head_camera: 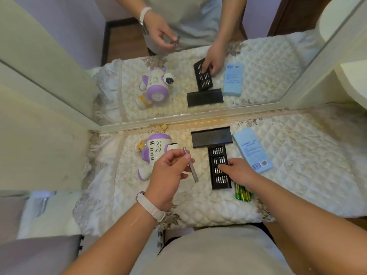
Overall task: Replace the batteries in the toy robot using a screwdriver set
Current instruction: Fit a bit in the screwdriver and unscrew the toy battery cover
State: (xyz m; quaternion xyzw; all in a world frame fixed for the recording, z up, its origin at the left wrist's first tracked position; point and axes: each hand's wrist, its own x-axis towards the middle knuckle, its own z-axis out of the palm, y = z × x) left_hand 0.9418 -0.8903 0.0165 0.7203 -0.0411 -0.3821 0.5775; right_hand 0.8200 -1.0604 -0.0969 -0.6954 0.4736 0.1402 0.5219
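The task is at the tool-preparation stage. The bit tray [219, 166] has been drawn out of its black sleeve [211, 136], which lies at the tray's 12 o'clock, touching its far end; the blue box [252, 152] rests at the tray's 3 o'clock. No bit can be seen fitted in the screwdriver handle [191, 165], so bit selection appears to be the step in hand. The toy robot [154, 150] lies on its front on the quilted cloth [297, 175], at the tray's 9 o'clock, with its slotted back panel facing up; no cover is seen removed, so the compartment is judged still closed. Replacement batteries [242, 192], green and partly hidden under the right forearm, lie at the tray's 5 o'clock, apparently unused. Remaining work: fit a bit, release the cover screw, exchange the cells, refit the cover. The left hand [168, 173] is raised above the cloth between robot and tray, palm turned inward, thumb and forefinger pinched closed around the upper part of the handle, which slants from 11 o'clock down to 5 o'clock; the other fingers are loosely curled. The right hand [237, 171] reaches in from 5 o'clock, palm down, fingertips lowered onto the third row of bits from the far end. Whether its fingers have closed on a bit cannot be told, as the hand covers the contact point. A mirror [178, 26] beyond the cloth repeats the layout.
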